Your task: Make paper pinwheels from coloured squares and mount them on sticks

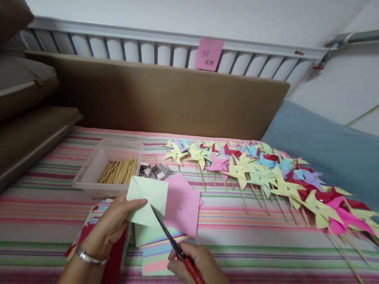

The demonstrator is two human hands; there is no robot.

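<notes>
My left hand (116, 218) pinches a pale green paper square (152, 190) by its left side, thumb on top. One slit runs in from the square's upper left corner. In my right hand (201, 266) are scissors (172, 242) with red handles, held with the blades together. Their tip lies over the lower middle of the green square; whether it touches the paper I cannot tell. Pink paper (184, 205) lies behind the square, and a stack of coloured sheets (159, 261) lies below it. Red and other cut papers (112, 261) sit under my left wrist.
A clear plastic box (82, 179) of wooden sticks (118, 171) stands beyond my left hand, beside small grey boxes (159, 171). Many paper pinwheels (288, 188) on sticks spread across the right. Cardboard (172, 99) leans on the radiator (147, 52); brown packages (24, 135) are stacked left.
</notes>
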